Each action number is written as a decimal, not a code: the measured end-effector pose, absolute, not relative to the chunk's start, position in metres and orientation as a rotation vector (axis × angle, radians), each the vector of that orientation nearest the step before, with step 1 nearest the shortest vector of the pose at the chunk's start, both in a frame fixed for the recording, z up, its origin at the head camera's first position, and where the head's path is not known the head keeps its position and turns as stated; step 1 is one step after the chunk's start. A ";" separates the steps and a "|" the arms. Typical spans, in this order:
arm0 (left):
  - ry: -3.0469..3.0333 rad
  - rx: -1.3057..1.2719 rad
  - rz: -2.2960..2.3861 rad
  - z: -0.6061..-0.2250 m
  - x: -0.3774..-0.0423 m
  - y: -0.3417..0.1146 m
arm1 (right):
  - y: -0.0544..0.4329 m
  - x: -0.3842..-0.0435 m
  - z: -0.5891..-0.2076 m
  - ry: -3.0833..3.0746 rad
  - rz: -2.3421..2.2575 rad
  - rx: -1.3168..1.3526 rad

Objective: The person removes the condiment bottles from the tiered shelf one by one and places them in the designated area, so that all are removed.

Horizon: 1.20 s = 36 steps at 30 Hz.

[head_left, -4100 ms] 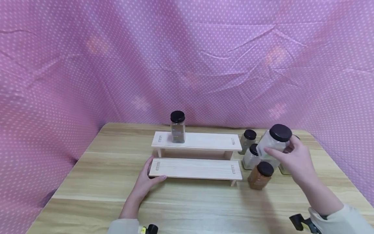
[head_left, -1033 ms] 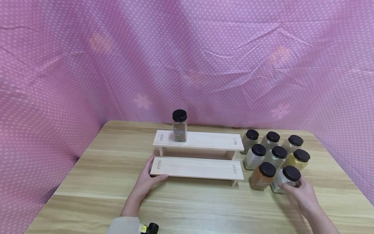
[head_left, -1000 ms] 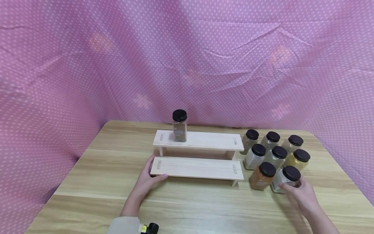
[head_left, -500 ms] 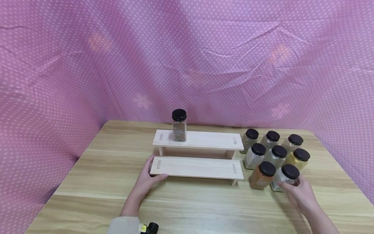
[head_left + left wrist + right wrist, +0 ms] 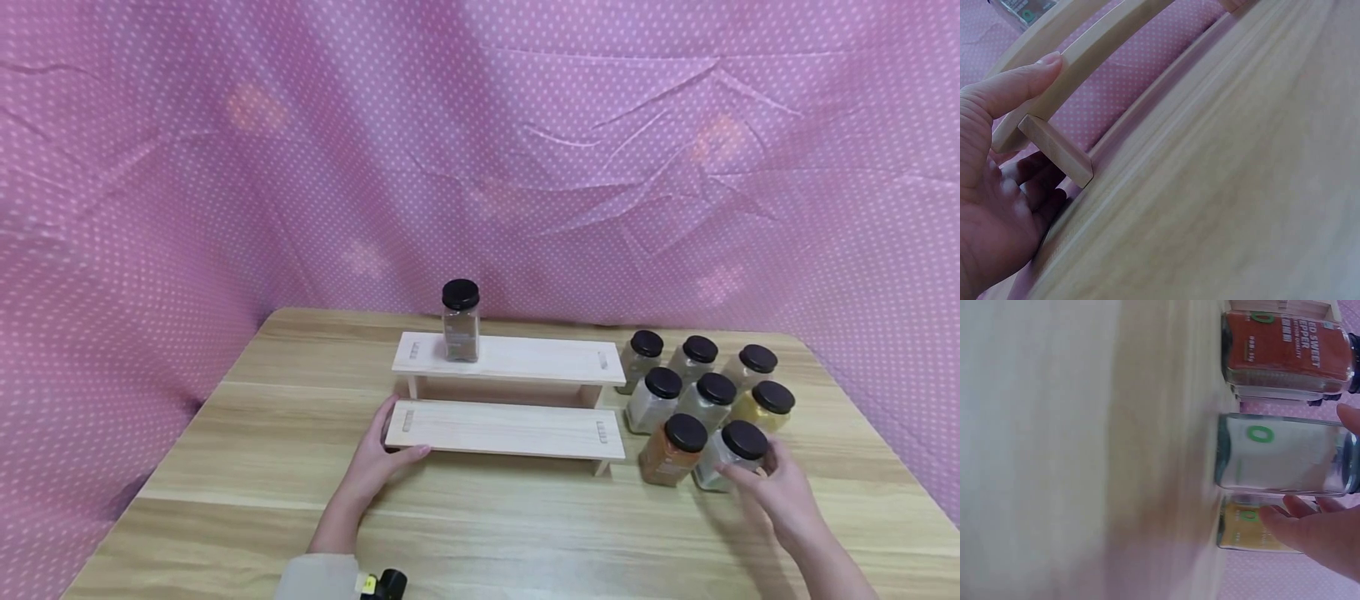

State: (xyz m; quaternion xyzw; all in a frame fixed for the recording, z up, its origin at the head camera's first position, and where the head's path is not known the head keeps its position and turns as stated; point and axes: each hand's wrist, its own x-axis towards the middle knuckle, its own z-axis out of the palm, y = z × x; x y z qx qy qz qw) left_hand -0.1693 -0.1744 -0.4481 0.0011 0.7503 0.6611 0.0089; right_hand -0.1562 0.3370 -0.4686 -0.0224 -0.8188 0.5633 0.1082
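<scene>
A two-tier light wood shelf rack [image 5: 510, 429] stands mid-table. My left hand [image 5: 371, 462] grips the left end of its lower tier; in the left wrist view the thumb [image 5: 1025, 81] lies along the board's edge and the fingers are around the leg. Upright on the table at the right is a black-lidded spice jar of white contents [image 5: 720, 460]. My right hand [image 5: 783, 496] holds it from the right, thumb on the near side and fingers behind. In the right wrist view the white jar [image 5: 1285, 455] sits between thumb and fingers [image 5: 1294, 522].
One brown-filled jar [image 5: 461, 325] stands on the upper tier's left part. An orange-red jar [image 5: 667, 458], marked sweet pepper, is just left of the white one. A yellow jar [image 5: 753, 414] and several others cluster behind. Pink dotted cloth [image 5: 480, 167] hangs behind the table.
Four seconds ago my right hand held a white jar in the air over the group; now it stands at the group's front right. Lately it has shifted only slightly. My left hand keeps its place.
</scene>
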 end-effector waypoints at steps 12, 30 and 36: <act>2.370 0.000 2.048 -0.450 -0.170 -0.175 | 0.360 -0.169 -0.462 -2.495 1.520 -0.068; 2.371 -0.001 2.042 -0.448 -0.170 -0.174 | 0.313 -0.172 -0.369 -2.477 1.532 0.019; 2.377 0.000 2.041 -0.449 -0.170 -0.174 | 0.279 -0.164 -0.328 -2.569 1.404 0.032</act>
